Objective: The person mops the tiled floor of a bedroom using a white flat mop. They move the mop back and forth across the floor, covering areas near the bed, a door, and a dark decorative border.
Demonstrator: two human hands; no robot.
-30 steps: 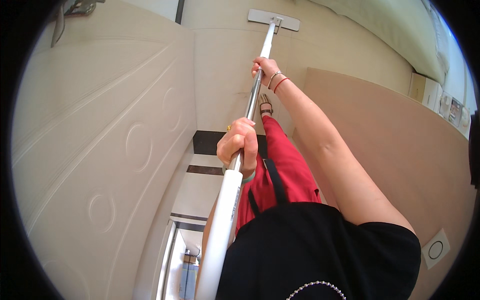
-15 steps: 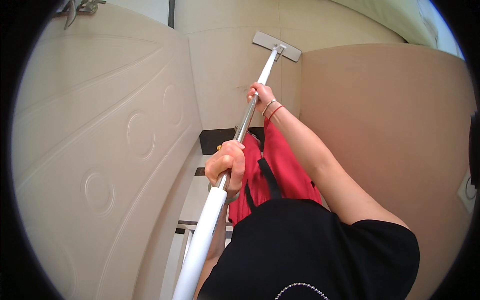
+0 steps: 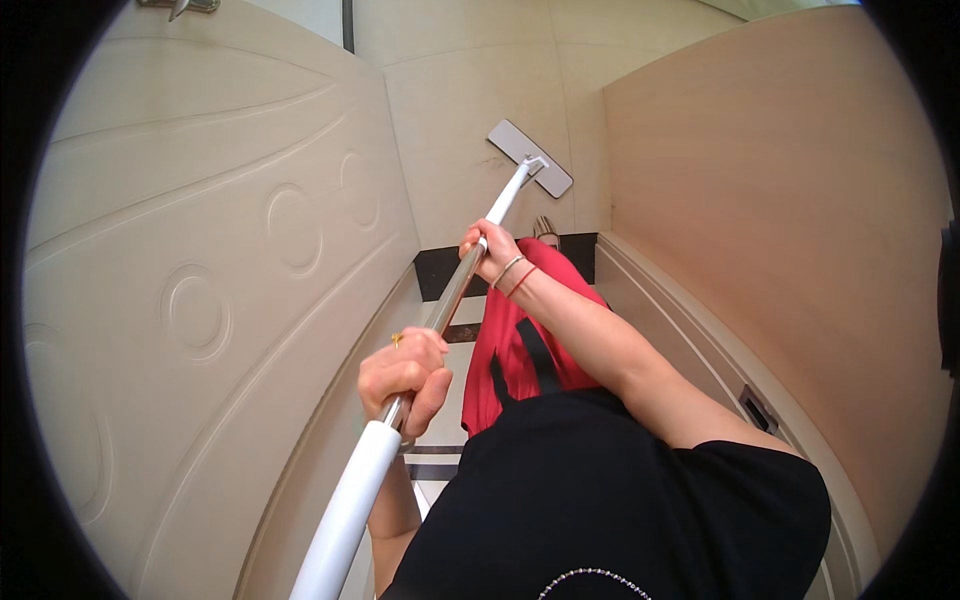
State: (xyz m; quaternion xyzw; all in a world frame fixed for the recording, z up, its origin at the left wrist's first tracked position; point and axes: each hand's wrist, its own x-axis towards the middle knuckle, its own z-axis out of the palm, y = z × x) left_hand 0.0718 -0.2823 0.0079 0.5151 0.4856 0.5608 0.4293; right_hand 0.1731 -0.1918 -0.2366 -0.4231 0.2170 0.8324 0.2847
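Observation:
Both my hands grip a flat mop (image 3: 345, 500) with a white and silver pole. My left hand (image 3: 404, 378), a gold ring on one finger, is closed round the silver part just above the thick white sleeve. Farther along, my right hand (image 3: 490, 250) wraps the pole where silver meets white; a bracelet and a red cord circle that wrist. The mop's rectangular grey-white head (image 3: 531, 159) lies flat on the pale tile floor (image 3: 470, 90), turned at a slant, just beyond a dark threshold strip (image 3: 437, 272).
At the left stands a cream door (image 3: 230, 240) with embossed curves and ovals and a metal handle (image 3: 180, 6). A beige panel (image 3: 770, 150) rises on the right, beside a door frame with a strike plate (image 3: 758, 408). One shoe (image 3: 546, 230) shows by the threshold.
The mop head has come nearer and slightly left, and has turned to a steeper slant. Both hands have drawn back toward me and to the left, still gripping the pole.

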